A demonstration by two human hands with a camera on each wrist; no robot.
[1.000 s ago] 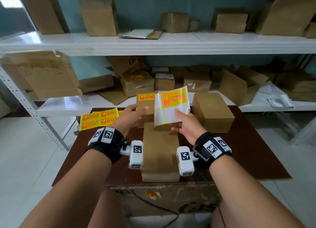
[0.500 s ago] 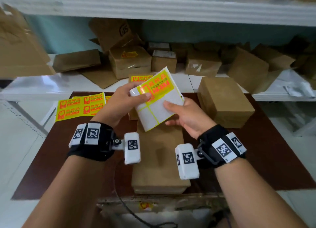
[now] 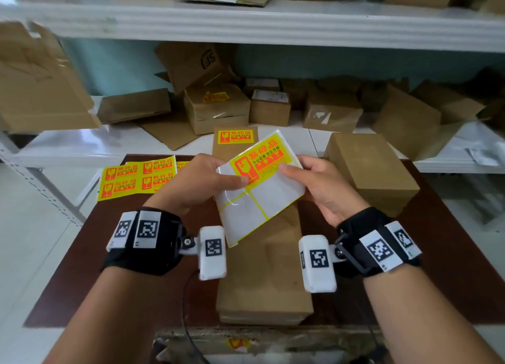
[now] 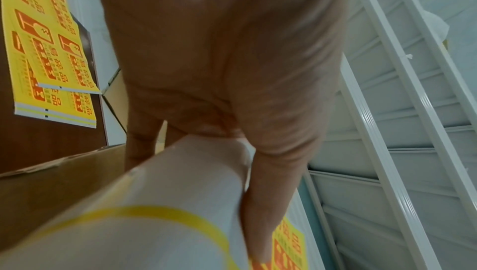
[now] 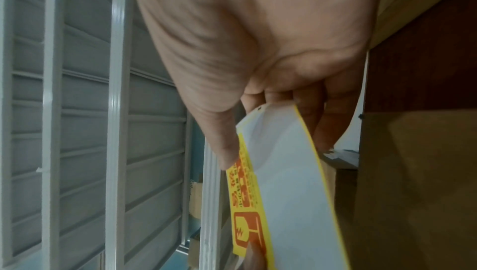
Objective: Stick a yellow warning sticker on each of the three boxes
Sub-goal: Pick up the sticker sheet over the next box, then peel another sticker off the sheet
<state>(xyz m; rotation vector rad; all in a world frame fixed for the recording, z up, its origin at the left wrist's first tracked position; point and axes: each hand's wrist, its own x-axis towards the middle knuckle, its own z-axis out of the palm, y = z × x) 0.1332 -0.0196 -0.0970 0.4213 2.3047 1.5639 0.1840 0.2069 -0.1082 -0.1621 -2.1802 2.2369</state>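
Both hands hold a white sticker sheet above the brown table; one yellow warning sticker remains at its top. My left hand pinches the sheet's left edge, thumb by the sticker's corner. My right hand pinches the right edge, thumb on the sticker. Under the sheet lies a long plain box. Behind it a box bears a yellow sticker. A plain third box sits to the right. The wrist views show the sheet pinched between thumb and fingers.
A stack of full yellow sticker sheets lies at the table's left rear. White shelves behind hold many cardboard boxes and flattened cartons. The table's right side shows bare brown surface.
The sheet has come down and toward me, tilting flatter over the long box. My left hand, first off the sheet, now pinches its left edge.
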